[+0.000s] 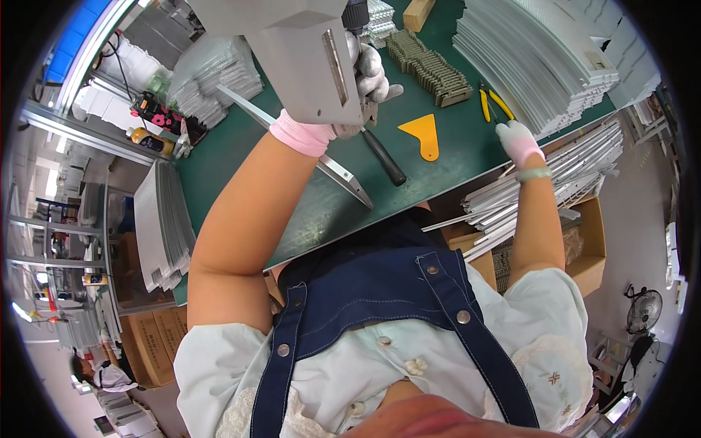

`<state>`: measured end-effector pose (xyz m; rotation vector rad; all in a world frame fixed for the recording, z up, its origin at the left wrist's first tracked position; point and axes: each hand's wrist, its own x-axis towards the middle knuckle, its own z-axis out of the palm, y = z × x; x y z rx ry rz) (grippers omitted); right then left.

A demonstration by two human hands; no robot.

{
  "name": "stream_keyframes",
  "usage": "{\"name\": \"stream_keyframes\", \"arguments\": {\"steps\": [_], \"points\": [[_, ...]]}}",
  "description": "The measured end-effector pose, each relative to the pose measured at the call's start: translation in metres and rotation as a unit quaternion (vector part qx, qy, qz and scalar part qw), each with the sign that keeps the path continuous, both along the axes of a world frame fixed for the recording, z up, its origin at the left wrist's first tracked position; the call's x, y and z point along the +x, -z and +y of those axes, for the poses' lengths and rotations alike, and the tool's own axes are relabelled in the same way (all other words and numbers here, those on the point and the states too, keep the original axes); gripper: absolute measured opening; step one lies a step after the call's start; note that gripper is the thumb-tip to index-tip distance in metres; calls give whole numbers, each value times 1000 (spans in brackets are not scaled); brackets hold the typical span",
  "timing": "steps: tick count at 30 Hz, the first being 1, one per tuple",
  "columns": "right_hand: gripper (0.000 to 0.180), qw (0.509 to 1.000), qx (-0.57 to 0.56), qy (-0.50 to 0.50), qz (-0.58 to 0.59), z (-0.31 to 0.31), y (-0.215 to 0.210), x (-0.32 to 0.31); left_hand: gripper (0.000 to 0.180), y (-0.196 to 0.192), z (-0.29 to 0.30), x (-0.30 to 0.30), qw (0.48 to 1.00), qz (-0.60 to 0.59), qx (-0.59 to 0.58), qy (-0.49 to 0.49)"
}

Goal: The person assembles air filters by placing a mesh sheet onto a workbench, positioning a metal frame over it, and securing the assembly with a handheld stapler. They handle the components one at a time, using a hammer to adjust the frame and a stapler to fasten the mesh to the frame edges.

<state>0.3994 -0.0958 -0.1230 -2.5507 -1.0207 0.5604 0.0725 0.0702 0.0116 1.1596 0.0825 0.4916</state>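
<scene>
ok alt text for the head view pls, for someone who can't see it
A person at a green table grips a grey metal part with the gloved left hand, while the gloved right hand rests at the edge beside stacked metal strips.

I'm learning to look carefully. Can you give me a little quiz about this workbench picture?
1. True or false: the scraper is orange.
2. Which hand grips the grey bracket: A left hand, B right hand?
3. Fill in: the bench mat is coloured ____.

Key: 1 true. 2 A. 3 green.
</scene>
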Motion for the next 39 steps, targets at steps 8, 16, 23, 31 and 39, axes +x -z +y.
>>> {"name": "stream_keyframes", "arguments": {"steps": [8, 16, 23, 31, 39], "points": [[31, 762, 238, -226, 558, -52, -55, -184, 19, 26, 43, 5, 980, -143, -35, 135], [29, 768, 301, -185, 534, -36, -52, -228, 25, 23, 44, 5, 983, -128, -33, 128], [28, 753, 310, -141, 563, -27, -56, -239, 25, 20, 39, 1, 994, -82, -9, 78], [22, 859, 404, -285, 129, -20, -33, -234, 32, 7, 25, 1, 989, -93, -72, 84], [22, 765, 387, -514, 25, -71, -63, -214, 36, 5, 27, 1, 993, -95, 13, 67]]}}
